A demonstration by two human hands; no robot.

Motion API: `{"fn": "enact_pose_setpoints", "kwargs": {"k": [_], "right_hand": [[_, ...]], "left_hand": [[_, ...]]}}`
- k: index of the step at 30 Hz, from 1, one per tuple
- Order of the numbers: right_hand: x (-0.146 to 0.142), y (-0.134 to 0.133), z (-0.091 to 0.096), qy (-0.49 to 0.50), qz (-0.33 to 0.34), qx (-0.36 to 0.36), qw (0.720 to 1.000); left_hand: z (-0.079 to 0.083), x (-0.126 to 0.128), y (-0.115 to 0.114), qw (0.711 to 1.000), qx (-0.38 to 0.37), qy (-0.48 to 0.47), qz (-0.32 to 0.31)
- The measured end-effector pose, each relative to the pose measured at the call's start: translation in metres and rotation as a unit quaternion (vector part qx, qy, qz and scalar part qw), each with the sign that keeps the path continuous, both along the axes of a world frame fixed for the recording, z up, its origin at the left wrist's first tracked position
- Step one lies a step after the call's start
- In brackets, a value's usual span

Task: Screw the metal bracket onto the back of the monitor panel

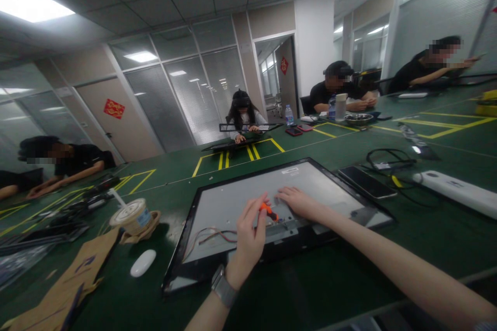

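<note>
A flat display panel (217, 194) with a pale grey back and black frame lies on the table before me. My left hand (250, 227), a watch on its wrist, is closed on an orange-and-black screwdriver (269, 211) above the panel's lower middle. Part of the tool is hidden by the fingers. On the panel's back, my right hand (297, 201) lies with fingers stretched out, close to the screwdriver and holding nothing. Thin wires (217, 235) curl over the panel left of my left hand. Small metal brackets (285, 230) sit below the tool.
Left of the panel are a white oval case (143, 262), a lidded cup (131, 214) and flattened cardboard (73, 284). A phone (367, 181), black cables (392, 158) and a white power strip (460, 191) lie right. Several people sit around the green table (174, 186).
</note>
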State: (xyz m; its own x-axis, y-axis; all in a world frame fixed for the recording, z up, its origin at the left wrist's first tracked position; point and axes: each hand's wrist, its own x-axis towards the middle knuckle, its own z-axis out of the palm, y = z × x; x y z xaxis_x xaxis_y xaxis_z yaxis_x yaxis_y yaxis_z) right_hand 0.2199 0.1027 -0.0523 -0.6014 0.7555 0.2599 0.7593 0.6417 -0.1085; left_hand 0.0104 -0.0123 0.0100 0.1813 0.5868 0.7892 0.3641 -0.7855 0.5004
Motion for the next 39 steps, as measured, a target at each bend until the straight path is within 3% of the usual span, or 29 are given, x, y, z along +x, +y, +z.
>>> {"fn": "enact_pose_setpoints", "kwargs": {"k": [6,14,20,28,36,39], "right_hand": [[0.0006,-0.0007,0.0008,0.005,-0.001,-0.003,1.000],[0.0007,0.0007,-0.0017,0.003,-0.005,-0.009,1.000],[0.0008,0.0009,-0.0005,0.004,0.001,-0.014,1.000],[0.0014,0.0026,-0.0029,0.004,-0.001,-0.011,1.000],[0.0016,0.0025,-0.0026,0.001,0.000,-0.007,1.000],[0.0017,0.0017,-0.0017,-0.002,0.001,-0.005,1.000]], "left_hand": [[0.0009,-0.0029,0.0021,0.999,0.023,0.012,0.037],[-0.0002,0.0003,-0.0024,0.999,-0.003,0.038,0.006],[-0.0020,0.0006,-0.0018,0.998,0.024,0.044,0.046],[0.0018,0.0014,-0.0058,0.998,0.018,0.052,0.032],[-0.0033,0.0020,0.0000,0.994,0.073,0.027,0.076],[-0.0041,0.0008,-0.0004,0.994,0.060,0.033,0.081]]}}
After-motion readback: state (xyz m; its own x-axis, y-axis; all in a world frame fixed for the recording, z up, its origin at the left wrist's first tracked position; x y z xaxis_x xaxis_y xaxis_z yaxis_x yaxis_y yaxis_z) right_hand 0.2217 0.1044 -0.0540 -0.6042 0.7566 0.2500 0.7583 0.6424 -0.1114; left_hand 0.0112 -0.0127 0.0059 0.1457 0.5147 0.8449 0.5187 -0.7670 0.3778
